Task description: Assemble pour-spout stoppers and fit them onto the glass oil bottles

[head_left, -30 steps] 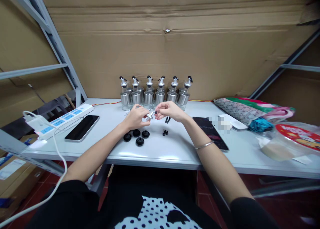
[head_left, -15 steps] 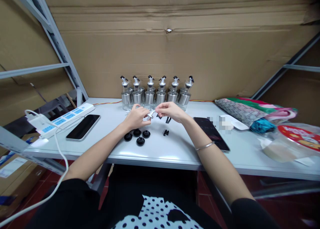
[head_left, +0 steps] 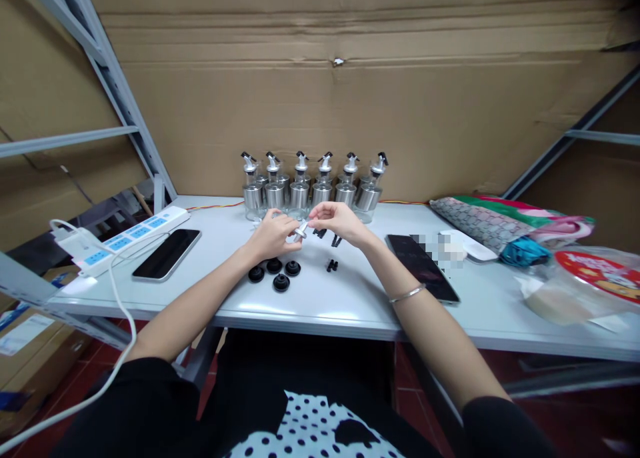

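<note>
at my desk (head_left: 350, 305), i hold a small metal spout (head_left: 301, 230) above the surface, in front of a row of six finished bottles (head_left: 310, 190). my left hand (head_left: 273, 235) is curled round the spout's lower end, fingers closed on it. my right hand (head_left: 336, 222) pinches in at the spout's tip, thumb and forefinger nearly together; whether a small black piece sits between them i cannot tell, since the fingers hide it.

just below my hands lie four round black stoppers (head_left: 274, 273), grouped close together, and a few little black caps (head_left: 330, 265) sit loose just to their right, with more near my right hand. a dark phone (head_left: 167, 254) and a power strip (head_left: 123, 239) lie to the left; another phone (head_left: 423, 268) lies to the right, beside a patterned bag (head_left: 480, 221).

to do this fitting well, i judge the left hand should keep the spout steady and turned so its tip faces the right hand squarely. the right should push straight along the spout's line, not at a slant, as parts this small would slip and roll off among the loose caps. working low over the desk keeps any dropped piece near.
</note>
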Demonstrator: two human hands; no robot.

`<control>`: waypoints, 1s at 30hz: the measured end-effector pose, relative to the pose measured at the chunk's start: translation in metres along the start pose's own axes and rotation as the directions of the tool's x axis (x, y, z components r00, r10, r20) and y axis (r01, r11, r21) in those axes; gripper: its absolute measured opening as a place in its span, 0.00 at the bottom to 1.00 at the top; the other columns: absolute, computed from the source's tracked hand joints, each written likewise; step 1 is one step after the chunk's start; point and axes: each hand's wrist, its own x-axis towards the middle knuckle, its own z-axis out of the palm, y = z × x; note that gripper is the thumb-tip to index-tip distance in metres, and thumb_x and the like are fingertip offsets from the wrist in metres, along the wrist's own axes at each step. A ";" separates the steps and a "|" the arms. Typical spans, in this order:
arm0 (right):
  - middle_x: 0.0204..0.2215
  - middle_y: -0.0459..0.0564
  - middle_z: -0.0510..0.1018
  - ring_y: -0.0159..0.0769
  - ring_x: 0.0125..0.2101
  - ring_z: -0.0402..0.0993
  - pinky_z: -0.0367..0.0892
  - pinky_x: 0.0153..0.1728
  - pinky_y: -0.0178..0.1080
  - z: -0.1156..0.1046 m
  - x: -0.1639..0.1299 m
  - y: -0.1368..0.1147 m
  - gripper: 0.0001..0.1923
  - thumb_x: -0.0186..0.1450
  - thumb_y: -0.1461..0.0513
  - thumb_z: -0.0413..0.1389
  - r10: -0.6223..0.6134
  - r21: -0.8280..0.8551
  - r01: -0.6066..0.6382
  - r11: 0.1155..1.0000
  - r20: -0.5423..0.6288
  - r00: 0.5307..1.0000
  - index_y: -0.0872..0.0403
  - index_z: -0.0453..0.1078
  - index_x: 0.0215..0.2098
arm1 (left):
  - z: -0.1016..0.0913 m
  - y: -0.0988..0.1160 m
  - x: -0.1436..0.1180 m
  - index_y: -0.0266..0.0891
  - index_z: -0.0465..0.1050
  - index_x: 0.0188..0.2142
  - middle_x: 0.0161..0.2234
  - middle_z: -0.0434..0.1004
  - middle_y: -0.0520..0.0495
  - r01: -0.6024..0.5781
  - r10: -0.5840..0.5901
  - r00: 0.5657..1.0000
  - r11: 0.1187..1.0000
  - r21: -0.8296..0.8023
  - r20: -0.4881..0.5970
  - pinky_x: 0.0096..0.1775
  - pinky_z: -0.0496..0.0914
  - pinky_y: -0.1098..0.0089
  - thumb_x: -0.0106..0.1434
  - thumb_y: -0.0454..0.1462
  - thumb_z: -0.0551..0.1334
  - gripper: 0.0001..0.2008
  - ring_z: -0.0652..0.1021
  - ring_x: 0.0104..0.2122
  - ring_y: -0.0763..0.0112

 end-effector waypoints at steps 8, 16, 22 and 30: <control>0.22 0.42 0.73 0.26 0.24 0.67 0.63 0.30 0.33 -0.004 -0.001 0.000 0.18 0.46 0.59 0.66 0.011 0.038 -0.015 0.999 0.094 0.996 0.58 0.71 0.33 | 0.001 -0.003 0.000 0.39 0.67 0.32 0.31 0.73 0.49 -0.014 0.014 1.000 1.000 -0.019 0.014 0.49 0.59 0.62 0.57 0.37 0.54 0.06 0.73 0.35 0.67; 0.24 0.43 0.74 0.26 0.26 0.67 0.62 0.32 0.34 -0.008 -0.003 0.000 0.18 0.47 0.59 0.66 0.014 0.044 -0.027 0.999 0.272 0.962 0.58 0.73 0.35 | -0.001 -0.005 0.000 0.38 0.65 0.39 0.34 0.73 0.49 0.005 0.011 0.996 0.985 -0.171 0.088 0.48 0.59 0.64 0.59 0.36 0.53 0.09 0.73 0.36 0.68; 0.22 0.41 0.71 0.26 0.25 0.65 0.61 0.31 0.34 -0.012 -0.003 -0.005 0.17 0.44 0.58 0.67 -0.007 -0.016 0.010 1.000 0.182 0.983 0.58 0.72 0.29 | -0.004 -0.002 0.002 0.38 0.66 0.35 0.31 0.73 0.51 0.090 -0.053 0.987 0.965 -0.245 0.151 0.45 0.60 0.65 0.64 0.43 0.50 0.11 0.72 0.30 0.72; 0.23 0.43 0.72 0.27 0.26 0.67 0.62 0.33 0.35 -0.020 -0.001 -0.003 0.19 0.46 0.54 0.66 -0.054 0.011 0.054 0.998 0.011 0.998 0.58 0.70 0.30 | -0.015 0.004 0.001 0.37 0.64 0.22 0.22 0.70 0.54 0.030 0.038 0.964 0.968 -0.249 0.264 0.42 0.59 0.66 0.61 0.52 0.56 0.22 0.69 0.24 0.75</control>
